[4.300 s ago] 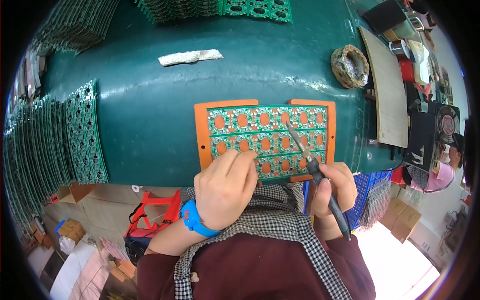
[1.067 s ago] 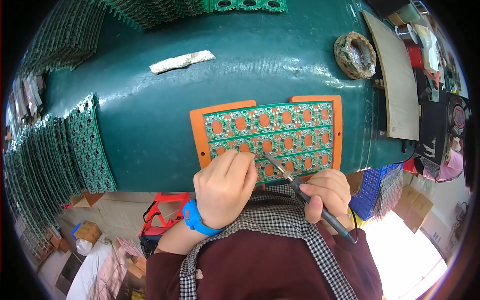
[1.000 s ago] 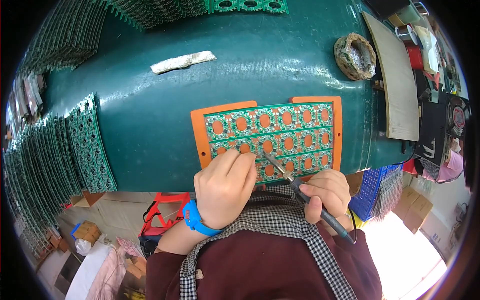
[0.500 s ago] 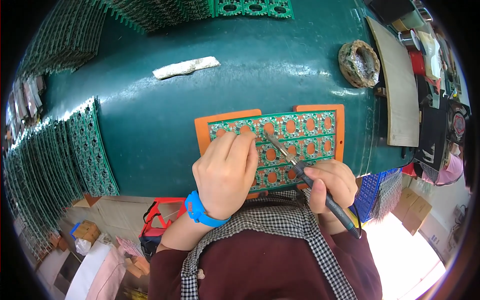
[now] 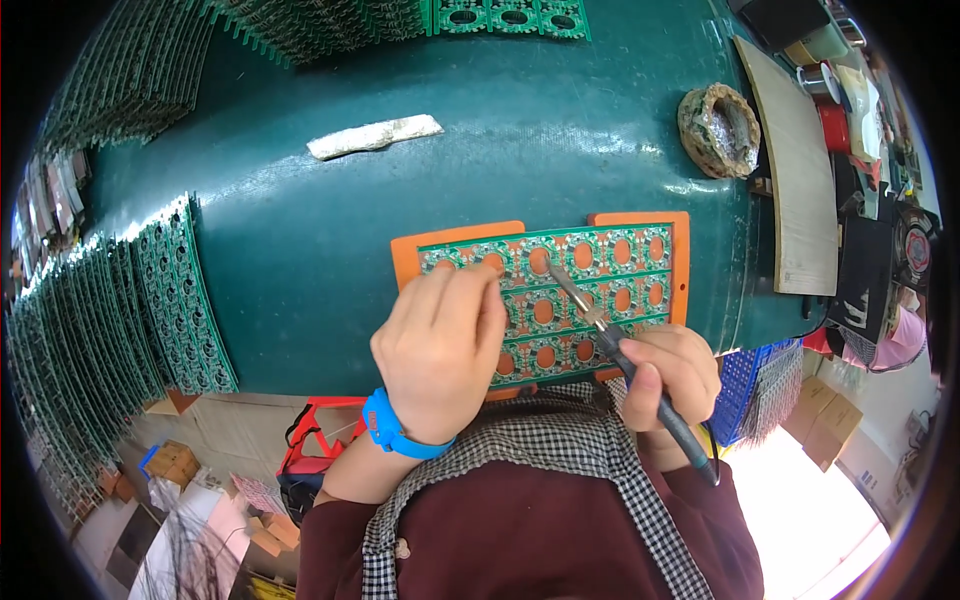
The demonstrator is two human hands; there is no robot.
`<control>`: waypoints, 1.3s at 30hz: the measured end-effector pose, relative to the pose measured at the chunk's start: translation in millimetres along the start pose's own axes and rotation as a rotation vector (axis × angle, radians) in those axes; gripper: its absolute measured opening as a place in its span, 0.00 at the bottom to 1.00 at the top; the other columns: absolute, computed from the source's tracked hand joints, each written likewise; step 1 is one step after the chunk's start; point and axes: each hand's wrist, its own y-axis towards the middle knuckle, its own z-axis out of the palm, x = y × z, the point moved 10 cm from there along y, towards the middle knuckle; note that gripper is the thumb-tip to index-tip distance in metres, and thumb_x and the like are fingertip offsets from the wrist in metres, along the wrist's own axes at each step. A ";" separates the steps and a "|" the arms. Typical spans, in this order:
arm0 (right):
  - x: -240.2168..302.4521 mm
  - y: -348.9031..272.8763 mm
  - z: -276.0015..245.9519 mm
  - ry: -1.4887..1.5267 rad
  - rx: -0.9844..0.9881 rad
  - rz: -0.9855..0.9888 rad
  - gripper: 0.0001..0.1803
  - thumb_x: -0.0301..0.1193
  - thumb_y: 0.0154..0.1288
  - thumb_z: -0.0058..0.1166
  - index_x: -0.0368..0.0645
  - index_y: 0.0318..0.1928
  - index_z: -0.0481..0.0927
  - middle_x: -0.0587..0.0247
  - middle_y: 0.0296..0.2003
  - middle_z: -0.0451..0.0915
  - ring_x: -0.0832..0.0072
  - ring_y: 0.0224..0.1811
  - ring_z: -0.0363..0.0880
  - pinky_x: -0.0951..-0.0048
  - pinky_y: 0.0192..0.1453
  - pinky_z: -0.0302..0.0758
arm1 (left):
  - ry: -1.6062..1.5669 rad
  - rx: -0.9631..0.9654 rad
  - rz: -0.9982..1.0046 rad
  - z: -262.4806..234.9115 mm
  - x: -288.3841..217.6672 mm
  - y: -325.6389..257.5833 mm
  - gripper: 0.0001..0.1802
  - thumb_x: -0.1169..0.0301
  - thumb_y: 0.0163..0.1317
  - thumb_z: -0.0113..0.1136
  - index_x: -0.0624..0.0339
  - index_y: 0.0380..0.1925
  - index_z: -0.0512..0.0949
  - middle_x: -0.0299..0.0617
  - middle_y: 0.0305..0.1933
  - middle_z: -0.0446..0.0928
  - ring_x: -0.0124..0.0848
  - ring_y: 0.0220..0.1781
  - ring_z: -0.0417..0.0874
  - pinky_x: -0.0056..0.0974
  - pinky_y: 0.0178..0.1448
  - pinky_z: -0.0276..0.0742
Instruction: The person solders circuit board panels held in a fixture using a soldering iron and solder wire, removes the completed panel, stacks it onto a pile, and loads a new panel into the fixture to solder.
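Observation:
A green circuit board panel (image 5: 590, 280) with round cut-outs lies in an orange holder (image 5: 680, 260) on the dark green table (image 5: 330, 240). My right hand (image 5: 665, 375) grips a soldering iron (image 5: 610, 345); its tip touches the panel's upper middle row. My left hand (image 5: 440, 345), with a blue wristband (image 5: 395, 430), rests on the panel's left part, fingers pinched together near the iron's tip. What the fingers pinch is too thin to make out.
Stacks of green circuit panels line the table's left edge (image 5: 110, 310) and far edge (image 5: 400, 20). A pale lumpy strip (image 5: 372, 137) lies mid-table. A crusted round tip-cleaning dish (image 5: 720, 130) sits at the right, beside a tan board (image 5: 795, 170). A blue crate (image 5: 745, 385) stands below.
My left hand has slid up over the panel's left side. The soldering iron's tip has moved from the lower rows toward the upper middle row.

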 end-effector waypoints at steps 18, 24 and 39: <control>6.1 8.4 21.7 0.017 0.052 -0.012 0.06 0.23 0.51 0.56 0.36 0.31 0.82 0.62 0.21 0.78 0.73 0.18 0.77 0.76 0.20 0.71 | -0.011 -0.009 0.064 1.3 0.8 2.3 0.10 0.85 0.52 0.58 0.63 0.34 0.78 0.41 0.27 0.74 0.31 0.22 0.74 0.33 0.22 0.69; 15.6 -6.7 4.8 0.069 0.087 -0.029 0.06 0.23 0.51 0.54 0.35 0.30 0.81 0.61 0.20 0.78 0.71 0.18 0.77 0.74 0.21 0.72 | -0.136 0.036 -0.112 -9.2 14.4 -17.0 0.11 0.82 0.49 0.62 0.62 0.34 0.78 0.41 0.30 0.72 0.37 0.27 0.78 0.38 0.28 0.75; 1.0 11.6 22.4 0.025 0.102 0.101 0.09 0.20 0.48 0.61 0.36 0.34 0.82 0.59 0.25 0.80 0.72 0.21 0.78 0.76 0.22 0.72 | -0.030 -0.059 0.004 -6.7 8.9 -1.2 0.09 0.83 0.55 0.59 0.63 0.36 0.78 0.42 0.32 0.72 0.35 0.26 0.75 0.36 0.29 0.72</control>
